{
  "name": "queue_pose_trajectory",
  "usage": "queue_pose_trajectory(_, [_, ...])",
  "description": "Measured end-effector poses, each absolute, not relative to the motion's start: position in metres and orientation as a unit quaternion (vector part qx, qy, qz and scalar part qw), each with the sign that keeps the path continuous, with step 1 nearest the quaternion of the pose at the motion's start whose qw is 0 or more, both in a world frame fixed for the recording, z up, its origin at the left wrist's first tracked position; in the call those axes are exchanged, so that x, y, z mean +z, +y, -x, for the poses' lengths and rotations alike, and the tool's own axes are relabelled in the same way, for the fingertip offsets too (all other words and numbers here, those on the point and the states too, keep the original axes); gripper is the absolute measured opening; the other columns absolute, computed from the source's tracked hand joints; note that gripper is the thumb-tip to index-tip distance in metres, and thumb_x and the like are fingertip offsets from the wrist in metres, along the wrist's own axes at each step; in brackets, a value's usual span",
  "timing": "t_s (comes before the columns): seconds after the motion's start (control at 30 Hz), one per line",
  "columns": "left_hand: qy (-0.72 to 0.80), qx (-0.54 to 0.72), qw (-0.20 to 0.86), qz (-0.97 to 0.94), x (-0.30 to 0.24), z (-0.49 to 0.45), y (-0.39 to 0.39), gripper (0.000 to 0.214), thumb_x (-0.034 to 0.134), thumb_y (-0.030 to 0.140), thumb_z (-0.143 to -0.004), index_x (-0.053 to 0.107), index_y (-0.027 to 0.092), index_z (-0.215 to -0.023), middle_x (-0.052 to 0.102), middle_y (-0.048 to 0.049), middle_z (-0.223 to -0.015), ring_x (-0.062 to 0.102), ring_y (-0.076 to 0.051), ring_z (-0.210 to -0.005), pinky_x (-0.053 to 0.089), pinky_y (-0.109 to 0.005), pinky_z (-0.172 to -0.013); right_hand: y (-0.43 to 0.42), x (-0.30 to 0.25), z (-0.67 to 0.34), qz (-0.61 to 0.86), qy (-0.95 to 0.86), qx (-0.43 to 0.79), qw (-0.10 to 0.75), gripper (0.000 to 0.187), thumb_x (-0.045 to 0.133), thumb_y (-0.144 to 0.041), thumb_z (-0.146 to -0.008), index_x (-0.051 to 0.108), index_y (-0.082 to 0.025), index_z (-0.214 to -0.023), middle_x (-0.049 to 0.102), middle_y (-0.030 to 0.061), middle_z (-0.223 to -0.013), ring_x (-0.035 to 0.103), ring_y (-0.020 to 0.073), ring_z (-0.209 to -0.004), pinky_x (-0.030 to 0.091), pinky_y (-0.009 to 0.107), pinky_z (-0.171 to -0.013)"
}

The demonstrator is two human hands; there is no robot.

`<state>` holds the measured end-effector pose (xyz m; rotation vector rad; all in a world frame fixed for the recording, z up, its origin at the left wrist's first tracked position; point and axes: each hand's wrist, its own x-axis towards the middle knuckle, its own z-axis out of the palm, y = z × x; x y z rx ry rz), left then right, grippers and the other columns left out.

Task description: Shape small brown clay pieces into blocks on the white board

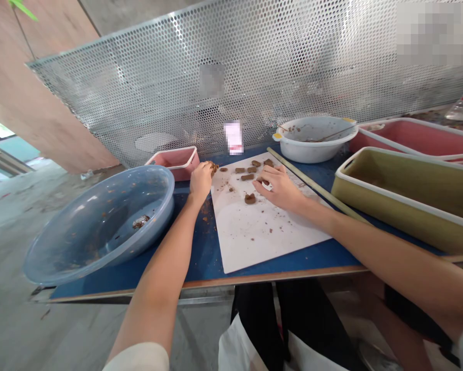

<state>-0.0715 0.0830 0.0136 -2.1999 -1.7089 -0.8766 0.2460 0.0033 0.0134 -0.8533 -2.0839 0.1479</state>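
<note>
My left hand is closed around a rough brown clump at the far left corner of a white board. Over the board's right side, my right hand is loosely bent with its fingers apart, and I see nothing held in it. Several small brown block-like pieces lie toward the back of the board, among them a short piece left of my right hand. A darker, uneven brown lump sits closer to me, just below that hand. Brown crumbs are scattered across the board.
A large blue translucent basin stands at the left, before a small pink bin. A pale stick lies along the board's right edge. Beyond it are a white basin, an olive trough and pink trays. Perforated metal rises behind.
</note>
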Motion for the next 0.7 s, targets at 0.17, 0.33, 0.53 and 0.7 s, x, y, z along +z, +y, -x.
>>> queue_pose_trajectory(0.17, [-0.575, -0.301, 0.109, 0.753, 0.0128, 0.0725, 0.0835, 0.041, 0.047, 0.007, -0.108, 0.080, 0.017, -0.129, 0.079, -0.0169, -0.139, 0.074, -0.030, -0.131, 0.056, -0.043, -0.121, 0.0036, 0.0132, -0.2461, 0.349, -0.833, 0.061, 0.426, 0.032, 0.054, -0.041, -0.112, 0.055, -0.024, -0.085, 0.065, 0.0023, -0.089, 0.061, 0.0210, -0.085, 0.039, 0.047, -0.099])
queue_pose_trajectory(0.33, [-0.596, -0.318, 0.104, 0.730, 0.0090, 0.0681, 0.0812, 0.039, 0.055, 0.014, -0.110, 0.071, 0.020, -0.146, 0.076, -0.0168, -0.147, 0.076, -0.032, -0.130, 0.059, -0.044, -0.117, 0.0027, 0.0142, -0.2474, 0.351, -0.835, 0.060, 0.419, 0.033, 0.053, -0.041, -0.113, 0.054, -0.024, -0.085, 0.065, 0.0029, -0.089, 0.062, 0.0217, -0.085, 0.039, 0.047, -0.099])
queue_pose_trajectory(0.53, [-0.616, -0.324, 0.112, 0.710, 0.0058, 0.0641, 0.0788, 0.030, 0.063, 0.021, -0.111, 0.067, 0.022, -0.141, 0.077, -0.0159, -0.142, 0.079, -0.033, -0.123, 0.061, -0.042, -0.107, 0.0032, 0.0150, -0.2483, 0.346, -0.836, 0.062, 0.422, 0.033, 0.053, -0.042, -0.113, 0.055, -0.024, -0.086, 0.064, 0.0025, -0.088, 0.062, 0.0217, -0.086, 0.038, 0.047, -0.099])
queue_pose_trajectory(0.7, [-0.637, -0.318, 0.117, 0.692, 0.0060, 0.0639, 0.0782, 0.030, 0.077, 0.021, -0.103, 0.069, 0.018, -0.133, 0.076, -0.0191, -0.141, 0.077, -0.037, -0.125, 0.061, -0.046, -0.109, 0.0038, 0.0139, -0.2481, 0.349, -0.839, 0.059, 0.414, 0.032, 0.053, -0.042, -0.113, 0.056, -0.024, -0.087, 0.065, 0.0029, -0.090, 0.062, 0.0215, -0.085, 0.039, 0.047, -0.099])
